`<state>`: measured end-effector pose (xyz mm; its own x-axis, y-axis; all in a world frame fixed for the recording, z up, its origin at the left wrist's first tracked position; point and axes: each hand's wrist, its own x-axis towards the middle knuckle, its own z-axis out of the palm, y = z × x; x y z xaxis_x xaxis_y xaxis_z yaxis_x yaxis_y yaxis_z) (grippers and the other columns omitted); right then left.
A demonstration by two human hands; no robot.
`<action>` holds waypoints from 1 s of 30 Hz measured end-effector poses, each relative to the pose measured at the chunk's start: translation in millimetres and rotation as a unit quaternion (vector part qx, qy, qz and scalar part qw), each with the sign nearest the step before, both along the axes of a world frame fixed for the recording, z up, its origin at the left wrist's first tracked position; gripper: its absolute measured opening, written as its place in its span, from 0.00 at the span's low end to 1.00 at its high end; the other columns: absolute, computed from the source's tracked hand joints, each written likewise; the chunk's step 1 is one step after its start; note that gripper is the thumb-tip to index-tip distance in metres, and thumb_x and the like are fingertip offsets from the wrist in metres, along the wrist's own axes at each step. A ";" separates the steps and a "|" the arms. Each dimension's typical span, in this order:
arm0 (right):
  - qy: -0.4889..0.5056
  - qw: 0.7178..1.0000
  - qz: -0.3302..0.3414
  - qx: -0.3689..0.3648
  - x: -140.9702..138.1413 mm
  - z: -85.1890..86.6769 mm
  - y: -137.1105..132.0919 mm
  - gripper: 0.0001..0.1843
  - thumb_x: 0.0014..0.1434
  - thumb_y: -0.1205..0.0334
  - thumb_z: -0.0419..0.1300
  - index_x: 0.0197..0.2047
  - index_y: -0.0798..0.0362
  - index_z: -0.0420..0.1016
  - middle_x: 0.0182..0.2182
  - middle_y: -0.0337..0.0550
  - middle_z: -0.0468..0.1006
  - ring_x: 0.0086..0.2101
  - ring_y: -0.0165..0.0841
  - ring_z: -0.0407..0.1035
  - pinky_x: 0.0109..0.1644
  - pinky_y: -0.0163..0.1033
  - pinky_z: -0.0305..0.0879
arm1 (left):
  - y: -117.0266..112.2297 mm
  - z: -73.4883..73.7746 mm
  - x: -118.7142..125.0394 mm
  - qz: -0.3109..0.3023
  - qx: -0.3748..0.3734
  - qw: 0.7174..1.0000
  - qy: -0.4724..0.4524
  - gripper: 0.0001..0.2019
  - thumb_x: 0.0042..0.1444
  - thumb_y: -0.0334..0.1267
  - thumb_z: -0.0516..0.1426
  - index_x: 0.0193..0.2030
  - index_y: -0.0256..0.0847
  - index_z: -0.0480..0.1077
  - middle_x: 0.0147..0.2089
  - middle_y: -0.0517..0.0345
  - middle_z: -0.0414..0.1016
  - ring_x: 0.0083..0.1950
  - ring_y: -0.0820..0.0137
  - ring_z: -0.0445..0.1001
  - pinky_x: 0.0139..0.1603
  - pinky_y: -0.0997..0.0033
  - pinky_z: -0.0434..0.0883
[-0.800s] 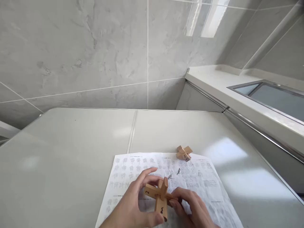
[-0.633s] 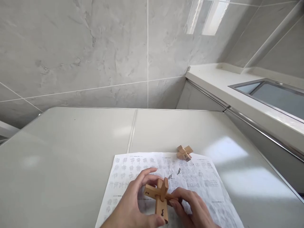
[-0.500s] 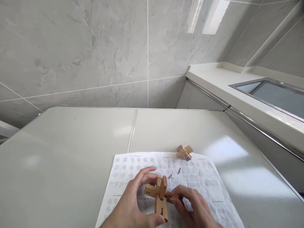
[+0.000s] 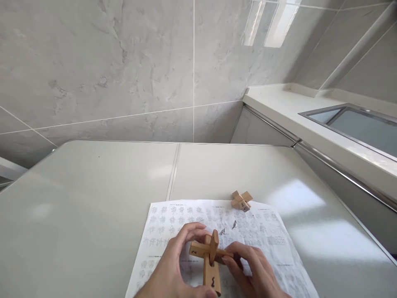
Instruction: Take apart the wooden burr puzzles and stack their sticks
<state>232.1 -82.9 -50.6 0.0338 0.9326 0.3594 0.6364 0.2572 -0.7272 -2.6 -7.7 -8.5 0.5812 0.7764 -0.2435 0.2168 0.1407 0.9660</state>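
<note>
In the head view, a wooden interlocking puzzle (image 4: 200, 249) of crossed bars is held up over a printed paper sheet (image 4: 263, 244). One bar carries a black "2", and the bar nearest me has a black squiggle-like mark. My left hand (image 4: 172, 265) curves around the puzzle's left side, thumb at the near end of the marked bar and fingers at its far end. From the right, my right hand (image 4: 252, 265) pinches the right end of the crosswise bar. A short bar sticks up from the middle. The underside of the puzzle is hidden.
A second small wooden cross puzzle (image 4: 241, 201) with black marks rests at the sheet's far edge. Beneath lies a glossy light table (image 4: 102, 207) with a seam. A counter (image 4: 276, 99) with a sink (image 4: 356, 122) runs along the right, and a grey tiled wall (image 4: 139, 62) stands behind.
The near marked bar and my left thumb have shifted slightly down, and my left fingertips have closed in on the bar's far end. My right hand's pinch looks the same.
</note>
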 end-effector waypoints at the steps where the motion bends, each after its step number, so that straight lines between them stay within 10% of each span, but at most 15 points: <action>1: 0.001 1.000 0.010 0.004 0.7 0.2 1.7 0.14 0.80 0.48 0.53 0.48 0.44 0.76 0.28 0.38 0.83 0.24 0.34 0.77 0.33 0.37 0.76 | 0.3 0.9 0.8 0.002 -0.001 1.000 -0.002 0.52 0.42 0.59 0.78 0.72 0.53 0.62 0.73 0.40 0.69 0.75 0.37 0.66 0.77 0.34 0.59; 7: 0.031 0.997 0.045 0.050 2.1 6.7 12.4 0.09 0.76 0.61 0.57 0.57 0.46 0.70 0.36 0.42 0.83 0.27 0.34 0.76 0.31 0.38 0.76 | 2.0 3.6 6.1 0.020 -0.019 1.000 -0.014 0.53 0.41 0.61 0.78 0.70 0.50 0.63 0.70 0.40 0.72 0.71 0.38 0.70 0.76 0.38 0.62; 16: -0.011 0.990 0.123 0.066 3.0 0.0 6.4 0.50 0.56 0.67 0.72 0.76 0.48 0.57 0.70 0.64 0.59 0.61 0.56 0.74 0.54 0.56 0.85 | -4.2 1.9 10.9 0.027 -0.030 0.999 -0.022 0.52 0.40 0.61 0.78 0.69 0.52 0.63 0.70 0.41 0.72 0.73 0.38 0.68 0.74 0.40 0.63; 30: -0.001 0.986 0.087 0.145 -1.0 10.5 21.2 0.45 0.58 0.73 0.63 0.77 0.54 0.58 0.63 0.62 0.73 0.62 0.54 0.73 0.61 0.59 0.78 | 2.4 1.8 7.8 0.038 -0.019 0.997 -0.070 0.48 0.44 0.65 0.76 0.68 0.49 0.64 0.66 0.41 0.75 0.69 0.40 0.73 0.73 0.44 0.65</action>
<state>231.1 -61.7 -40.1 -0.1196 0.7815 0.6123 0.5660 0.5604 -0.6047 5.2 -5.3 -6.7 0.5508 0.8117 -0.1942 0.0672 0.1888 0.9797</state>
